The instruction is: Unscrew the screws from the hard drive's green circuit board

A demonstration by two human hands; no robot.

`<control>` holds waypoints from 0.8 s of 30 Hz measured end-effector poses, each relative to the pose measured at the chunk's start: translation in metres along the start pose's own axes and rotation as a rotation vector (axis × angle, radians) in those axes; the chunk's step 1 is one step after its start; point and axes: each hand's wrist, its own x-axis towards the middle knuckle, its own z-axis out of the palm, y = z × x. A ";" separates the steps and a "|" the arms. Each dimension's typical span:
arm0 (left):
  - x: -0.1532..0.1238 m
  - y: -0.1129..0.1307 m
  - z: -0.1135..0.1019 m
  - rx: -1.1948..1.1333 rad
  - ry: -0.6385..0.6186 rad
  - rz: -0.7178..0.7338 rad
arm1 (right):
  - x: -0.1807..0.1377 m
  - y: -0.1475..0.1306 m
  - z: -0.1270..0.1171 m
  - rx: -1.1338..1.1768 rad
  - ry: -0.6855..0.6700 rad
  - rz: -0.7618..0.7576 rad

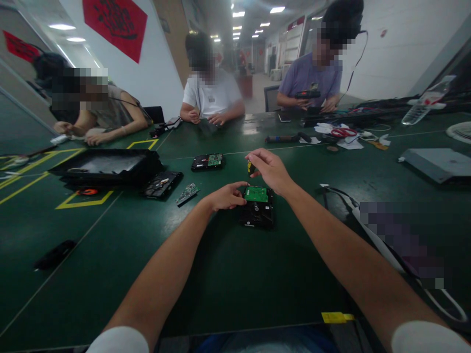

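Note:
A black hard disk drive (253, 215) with a green circuit board (256, 194) on its upper side lies flat on the green table in front of me. My left hand (228, 197) grips its left edge, the index finger reaching toward the far corner and the thumb beside the board. Pinched in the fingers of my right hand (270, 169) is a small yellow-and-black screwdriver (250, 168), held upright above the far edge of the drive. The tip is too small to make out. A loose circuit board (187, 194) lies left of my left hand.
Farther off lie another hard drive (207, 162), a black tray (110, 164) and a dark drive (162, 185) beside it. Cables (342, 193) run along the right, near a grey metal box (437, 164). A water bottle (427, 103) stands tilted behind. Three people sit across the table.

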 end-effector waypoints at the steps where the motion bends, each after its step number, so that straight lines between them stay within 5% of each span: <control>1: 0.000 0.000 0.000 0.001 -0.002 0.000 | 0.000 0.000 0.000 -0.020 -0.001 -0.009; 24: 0.000 -0.001 0.000 -0.017 0.004 0.007 | -0.004 -0.004 0.003 0.112 -0.051 0.068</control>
